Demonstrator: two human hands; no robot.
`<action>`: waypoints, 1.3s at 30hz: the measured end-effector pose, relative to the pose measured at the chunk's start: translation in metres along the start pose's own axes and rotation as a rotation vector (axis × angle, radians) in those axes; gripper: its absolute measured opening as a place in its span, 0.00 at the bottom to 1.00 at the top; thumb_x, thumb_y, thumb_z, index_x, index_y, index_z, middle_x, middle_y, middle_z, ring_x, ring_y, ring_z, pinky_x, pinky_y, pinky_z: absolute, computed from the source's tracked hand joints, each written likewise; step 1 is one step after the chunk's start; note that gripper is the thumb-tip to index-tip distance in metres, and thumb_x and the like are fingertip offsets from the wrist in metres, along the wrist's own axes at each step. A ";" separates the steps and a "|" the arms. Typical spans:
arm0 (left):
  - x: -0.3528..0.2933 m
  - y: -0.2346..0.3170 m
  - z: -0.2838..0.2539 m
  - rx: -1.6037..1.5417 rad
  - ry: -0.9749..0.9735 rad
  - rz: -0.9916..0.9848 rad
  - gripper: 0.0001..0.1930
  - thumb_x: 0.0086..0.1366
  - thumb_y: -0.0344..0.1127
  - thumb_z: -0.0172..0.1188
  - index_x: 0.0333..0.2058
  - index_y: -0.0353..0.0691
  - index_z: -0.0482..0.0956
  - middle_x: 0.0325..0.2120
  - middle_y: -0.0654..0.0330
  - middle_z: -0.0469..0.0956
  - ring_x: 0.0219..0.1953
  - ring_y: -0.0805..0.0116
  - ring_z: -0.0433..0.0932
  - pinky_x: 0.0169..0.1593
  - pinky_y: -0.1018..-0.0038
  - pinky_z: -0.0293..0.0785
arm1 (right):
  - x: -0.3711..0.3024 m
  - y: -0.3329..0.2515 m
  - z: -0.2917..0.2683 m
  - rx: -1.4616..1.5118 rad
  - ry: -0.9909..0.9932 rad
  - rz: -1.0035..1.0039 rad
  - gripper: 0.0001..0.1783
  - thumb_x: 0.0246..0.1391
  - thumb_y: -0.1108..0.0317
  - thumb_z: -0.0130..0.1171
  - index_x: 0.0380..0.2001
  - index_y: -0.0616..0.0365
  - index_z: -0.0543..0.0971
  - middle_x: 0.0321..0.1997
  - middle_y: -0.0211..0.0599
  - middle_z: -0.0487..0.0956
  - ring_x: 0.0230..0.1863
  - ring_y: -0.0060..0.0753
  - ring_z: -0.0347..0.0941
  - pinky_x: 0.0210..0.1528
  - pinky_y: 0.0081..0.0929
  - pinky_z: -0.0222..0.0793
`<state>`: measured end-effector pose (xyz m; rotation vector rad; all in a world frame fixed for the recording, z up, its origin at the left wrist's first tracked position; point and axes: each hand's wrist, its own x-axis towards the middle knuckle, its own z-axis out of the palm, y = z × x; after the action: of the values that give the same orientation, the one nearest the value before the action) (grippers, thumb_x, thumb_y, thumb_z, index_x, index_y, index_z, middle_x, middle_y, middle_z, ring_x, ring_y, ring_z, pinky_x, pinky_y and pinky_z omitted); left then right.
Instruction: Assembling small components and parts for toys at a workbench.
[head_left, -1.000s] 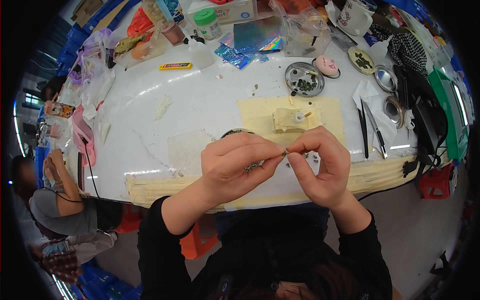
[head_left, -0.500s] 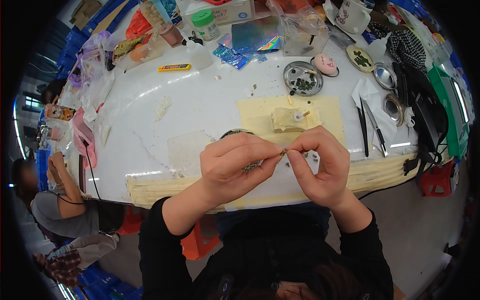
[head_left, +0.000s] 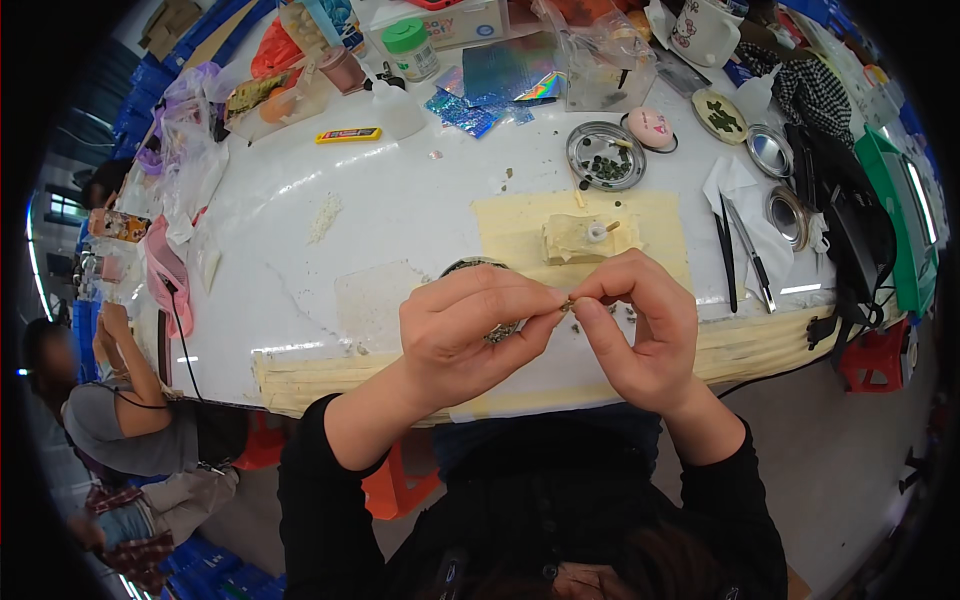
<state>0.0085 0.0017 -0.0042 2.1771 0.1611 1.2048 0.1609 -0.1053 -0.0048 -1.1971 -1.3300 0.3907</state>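
My left hand (head_left: 470, 325) and my right hand (head_left: 645, 330) meet over the near part of the table, fingertips almost touching. Between their pinched thumbs and forefingers is a tiny brownish-gold piece (head_left: 569, 304), too small to name; both hands appear to grip it. Partly hidden beneath my left hand is a round dish (head_left: 470, 264) with small greyish bits in it. Several tiny dark bits (head_left: 630, 313) lie on the table by my right fingers. Just beyond them stands a cream-coloured block (head_left: 565, 243) with a white ring and a short stick on top, on yellowish tape.
A metal dish of dark green pieces (head_left: 605, 168) sits farther back. Black tweezers (head_left: 728, 255) and a craft knife (head_left: 750, 255) lie at the right on white tissue. A yellow case (head_left: 348, 135), a white squeeze bottle (head_left: 398, 110) and a green-lidded jar (head_left: 410, 50) stand farther away. Other people are at the left.
My hands stay nearly still, with only a slight shift of the right hand and the small piece. At the far left, a person in a checked garment has moved.
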 end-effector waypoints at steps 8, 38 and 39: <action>0.001 0.001 0.000 0.006 -0.004 -0.011 0.11 0.47 0.19 0.68 0.31 0.36 0.83 0.23 0.59 0.80 0.22 0.68 0.78 0.25 0.77 0.73 | 0.001 0.000 -0.001 -0.036 -0.006 -0.030 0.05 0.47 0.80 0.63 0.29 0.64 0.77 0.27 0.37 0.77 0.26 0.28 0.74 0.29 0.21 0.69; -0.002 0.005 -0.008 -0.021 -0.106 -0.044 0.10 0.50 0.19 0.69 0.33 0.32 0.82 0.30 0.54 0.82 0.30 0.65 0.82 0.33 0.76 0.78 | -0.005 -0.001 -0.003 0.485 -0.158 0.384 0.05 0.60 0.74 0.56 0.35 0.65 0.74 0.32 0.31 0.75 0.33 0.17 0.72 0.37 0.17 0.70; -0.002 0.005 -0.008 -0.015 -0.106 -0.044 0.10 0.50 0.19 0.68 0.33 0.32 0.82 0.29 0.54 0.82 0.30 0.65 0.82 0.33 0.76 0.79 | -0.005 -0.001 -0.004 0.478 -0.156 0.378 0.04 0.60 0.74 0.56 0.34 0.65 0.75 0.32 0.30 0.75 0.33 0.17 0.72 0.37 0.17 0.70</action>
<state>0.0002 0.0007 0.0005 2.2070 0.1545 1.0601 0.1623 -0.1111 -0.0063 -1.0179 -1.0514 1.0305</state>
